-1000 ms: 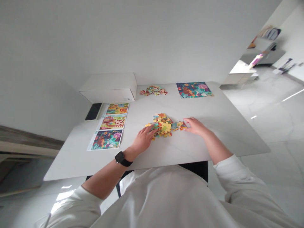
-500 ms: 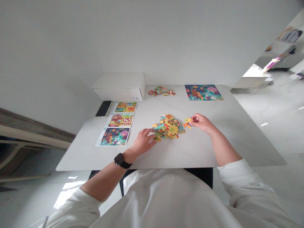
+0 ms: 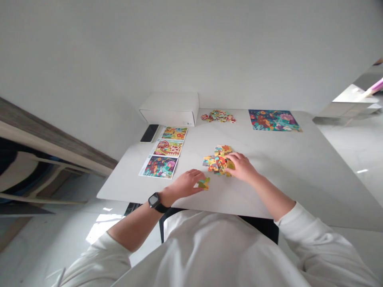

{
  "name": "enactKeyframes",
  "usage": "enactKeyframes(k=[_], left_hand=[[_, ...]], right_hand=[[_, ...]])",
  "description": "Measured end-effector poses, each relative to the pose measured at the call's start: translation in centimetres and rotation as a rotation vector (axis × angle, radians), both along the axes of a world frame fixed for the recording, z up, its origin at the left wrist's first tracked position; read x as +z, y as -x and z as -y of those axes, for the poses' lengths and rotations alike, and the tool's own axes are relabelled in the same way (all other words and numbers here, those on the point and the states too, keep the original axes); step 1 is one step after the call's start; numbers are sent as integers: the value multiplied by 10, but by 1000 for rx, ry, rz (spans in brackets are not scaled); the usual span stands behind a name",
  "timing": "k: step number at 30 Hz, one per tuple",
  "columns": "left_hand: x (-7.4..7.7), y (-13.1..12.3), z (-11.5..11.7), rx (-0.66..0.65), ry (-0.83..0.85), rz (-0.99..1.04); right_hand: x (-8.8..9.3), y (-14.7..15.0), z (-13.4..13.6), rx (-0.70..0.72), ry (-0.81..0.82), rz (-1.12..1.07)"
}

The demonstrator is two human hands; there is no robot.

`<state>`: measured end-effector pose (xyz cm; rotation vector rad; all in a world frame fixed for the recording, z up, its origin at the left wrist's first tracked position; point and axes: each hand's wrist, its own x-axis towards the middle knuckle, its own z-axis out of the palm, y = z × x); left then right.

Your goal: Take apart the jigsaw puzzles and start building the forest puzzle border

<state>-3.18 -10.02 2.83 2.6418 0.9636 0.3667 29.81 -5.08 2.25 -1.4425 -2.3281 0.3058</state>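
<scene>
Close to the table's front, my left hand (image 3: 188, 184), with a black watch on the wrist, pinches a green and yellow puzzle piece (image 3: 204, 183) between thumb and fingers. To its upper right lies a loose pile of puzzle pieces (image 3: 214, 163) in yellow, orange and blue. My right hand (image 3: 241, 166) is at the right side of this pile, its thumb and fingers closed around a yellow-green puzzle piece (image 3: 230, 164). Its fingers partly cover the pieces there.
Left of the pile lies a sheet with three printed pictures (image 3: 168, 147), beside a phone (image 3: 149, 133). Behind them stands a white box (image 3: 170, 113). A second puzzle pile (image 3: 220, 116) and an assembled-looking dark picture (image 3: 273, 120) lie along the wall side.
My right hand has moved left onto the pile from beside it. My left hand has drawn a piece toward the front, away from the pile. The camera view has shifted left.
</scene>
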Motion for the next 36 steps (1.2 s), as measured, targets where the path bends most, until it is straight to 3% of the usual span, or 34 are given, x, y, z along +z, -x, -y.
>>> enactKeyframes(k=[5,9,15,21,26,32,36], left_hand=[[7,-16,-14,-26,-126,7],[12,-43,-43,52,-199,147],[6,-86,-85,60,-111,119],[0,-111,-83,118,-19,-70],[-1,-107,-81,84,17,-93],[-11,-82,-77,50,-2,182],[-16,-78,-72,71,-20,285]], right_hand=[[-3,-19,5,-11,20,20],[-3,-39,9,-73,34,81],[-4,-59,10,-196,29,93],[-7,-38,8,-38,6,19],[-15,-43,5,-22,40,72],[-17,-83,-2,-40,38,57],[-8,-75,-10,-59,19,28]])
